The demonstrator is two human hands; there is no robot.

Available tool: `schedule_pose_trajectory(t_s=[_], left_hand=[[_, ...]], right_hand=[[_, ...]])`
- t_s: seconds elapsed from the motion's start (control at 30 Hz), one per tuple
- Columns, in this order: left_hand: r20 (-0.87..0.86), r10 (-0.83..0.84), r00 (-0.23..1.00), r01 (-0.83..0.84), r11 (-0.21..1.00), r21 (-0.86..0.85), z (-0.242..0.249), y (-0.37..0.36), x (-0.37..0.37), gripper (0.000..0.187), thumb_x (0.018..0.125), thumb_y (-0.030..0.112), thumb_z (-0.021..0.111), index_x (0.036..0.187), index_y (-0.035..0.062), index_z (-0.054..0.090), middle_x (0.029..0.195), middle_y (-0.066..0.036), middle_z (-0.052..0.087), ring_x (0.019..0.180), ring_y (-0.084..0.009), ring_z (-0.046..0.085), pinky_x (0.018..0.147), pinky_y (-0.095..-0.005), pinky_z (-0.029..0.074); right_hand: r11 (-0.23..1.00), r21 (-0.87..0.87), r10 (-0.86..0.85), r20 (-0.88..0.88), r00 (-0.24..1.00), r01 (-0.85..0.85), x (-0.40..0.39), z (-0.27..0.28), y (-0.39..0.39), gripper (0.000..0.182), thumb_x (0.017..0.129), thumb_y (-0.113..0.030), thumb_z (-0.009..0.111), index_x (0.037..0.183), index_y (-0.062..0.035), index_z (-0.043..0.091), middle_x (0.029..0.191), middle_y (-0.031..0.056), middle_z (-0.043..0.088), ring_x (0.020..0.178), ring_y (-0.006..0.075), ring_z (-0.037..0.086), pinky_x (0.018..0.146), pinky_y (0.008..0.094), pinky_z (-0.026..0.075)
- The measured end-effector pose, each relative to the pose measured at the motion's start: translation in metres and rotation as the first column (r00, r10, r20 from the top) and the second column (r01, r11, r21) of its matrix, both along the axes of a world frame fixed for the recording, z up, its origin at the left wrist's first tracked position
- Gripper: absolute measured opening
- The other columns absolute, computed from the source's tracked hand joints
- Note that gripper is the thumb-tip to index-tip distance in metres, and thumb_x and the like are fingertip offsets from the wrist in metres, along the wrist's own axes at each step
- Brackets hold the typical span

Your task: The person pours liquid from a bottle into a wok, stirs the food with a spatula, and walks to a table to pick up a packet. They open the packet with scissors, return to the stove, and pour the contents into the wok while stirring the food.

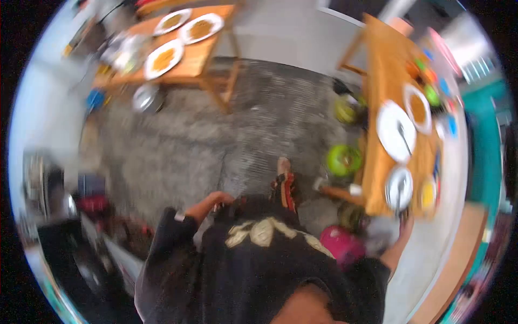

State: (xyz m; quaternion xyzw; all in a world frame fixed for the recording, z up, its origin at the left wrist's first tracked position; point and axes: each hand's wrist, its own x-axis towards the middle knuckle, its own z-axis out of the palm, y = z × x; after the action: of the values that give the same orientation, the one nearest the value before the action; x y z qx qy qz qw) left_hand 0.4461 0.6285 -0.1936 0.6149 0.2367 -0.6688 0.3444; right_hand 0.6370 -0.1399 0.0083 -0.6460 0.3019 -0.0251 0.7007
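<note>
My left hand (221, 198) hangs low by the hip, against the dark shirt (259, 270); its fingers are blurred, and whether anything is in them cannot be made out. At the near end of the right-hand table, my right hand (406, 224) is beside a round metal dish (399, 186). A dark handle reaches from this dish toward the hand, but blur hides whether the fingers hold it. Beyond the dish lies a large white oval plate (389, 132) with a utensil on it. A white plate of orange-brown food (418, 109) stands beside that plate.
Three plates of food stand on the left wooden table (189, 59), with a metal pot (147, 98) below. Beside the right wooden table (375, 59) are a green round object (344, 160) and a pink item (340, 243). Dark equipment (81, 264) stands at lower left.
</note>
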Motion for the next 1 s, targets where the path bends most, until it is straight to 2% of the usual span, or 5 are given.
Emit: schedule_pose_trajectory(t_s=[0.1, 0.2, 0.37, 0.67, 1.0], left_hand=[[-0.149, 0.377, 0.914, -0.402, 0.892, -0.205, -0.018, -0.009, -0.016, 0.067, 0.079, 0.056, 0.039, 0.121, 0.0030, 0.042, 0.122, -0.013, 0.042, 0.103, -0.0281, 0.049, 0.081, -0.0439, 0.042], [0.101, 0.551, 0.828, -0.506, 0.813, -0.288, 0.021, -0.022, 0.025, 0.079, 0.081, 0.063, 0.032, 0.129, 0.0002, 0.033, 0.132, -0.014, 0.035, 0.116, -0.0272, 0.040, 0.096, -0.0402, 0.031], [0.303, 0.772, 0.558, -0.739, 0.629, -0.243, 0.040, -0.030, 0.073, 0.069, 0.084, 0.054, 0.040, 0.129, 0.0024, 0.035, 0.128, -0.017, 0.041, 0.117, -0.0286, 0.039, 0.097, -0.0363, 0.029], [0.643, 0.585, 0.494, -0.825, 0.548, 0.136, -0.006, 0.050, 0.094, 0.050, 0.080, 0.037, 0.041, 0.114, 0.0010, 0.048, 0.115, -0.024, 0.049, 0.109, -0.0374, 0.045, 0.092, -0.0414, 0.035], [0.765, 0.627, 0.148, -0.989, 0.074, 0.131, 0.067, 0.269, 0.178, 0.047, 0.076, 0.032, 0.050, 0.114, 0.0029, 0.049, 0.104, -0.020, 0.057, 0.100, -0.0340, 0.053, 0.085, -0.0387, 0.041]], right_hand=[[0.930, -0.193, -0.291, 0.134, 0.947, 0.313, -0.007, -0.007, 0.005, 0.041, 0.085, -0.029, 0.048, 0.115, -0.0011, 0.050, 0.105, 0.0108, 0.058, 0.095, 0.0209, 0.054, 0.082, 0.0318, 0.044], [0.458, -0.817, -0.348, 0.199, 0.916, 0.352, -0.045, -0.056, 0.035, 0.031, 0.083, -0.025, 0.050, 0.105, -0.0026, 0.052, 0.095, 0.0098, 0.059, 0.084, 0.0200, 0.056, 0.070, 0.0300, 0.046], [0.860, -0.438, 0.104, -0.354, 0.930, -0.263, 0.055, -0.111, 0.232, 0.022, 0.085, -0.023, 0.049, 0.093, -0.0029, 0.050, 0.084, 0.0101, 0.056, 0.073, 0.0201, 0.052, 0.062, 0.0315, 0.044], [0.465, 0.020, 0.737, -0.562, 0.374, -0.885, 0.231, -0.132, 0.476, 0.022, 0.087, -0.019, 0.046, 0.071, -0.0034, 0.047, 0.064, 0.0105, 0.050, 0.054, 0.0202, 0.045, 0.049, 0.0341, 0.040], [0.318, -0.235, 0.898, -0.237, 0.371, -0.918, 0.426, -0.108, 0.802, 0.023, 0.083, -0.019, 0.044, 0.074, -0.0006, 0.055, 0.061, 0.0097, 0.055, 0.051, 0.0189, 0.053, 0.045, 0.0339, 0.042]])
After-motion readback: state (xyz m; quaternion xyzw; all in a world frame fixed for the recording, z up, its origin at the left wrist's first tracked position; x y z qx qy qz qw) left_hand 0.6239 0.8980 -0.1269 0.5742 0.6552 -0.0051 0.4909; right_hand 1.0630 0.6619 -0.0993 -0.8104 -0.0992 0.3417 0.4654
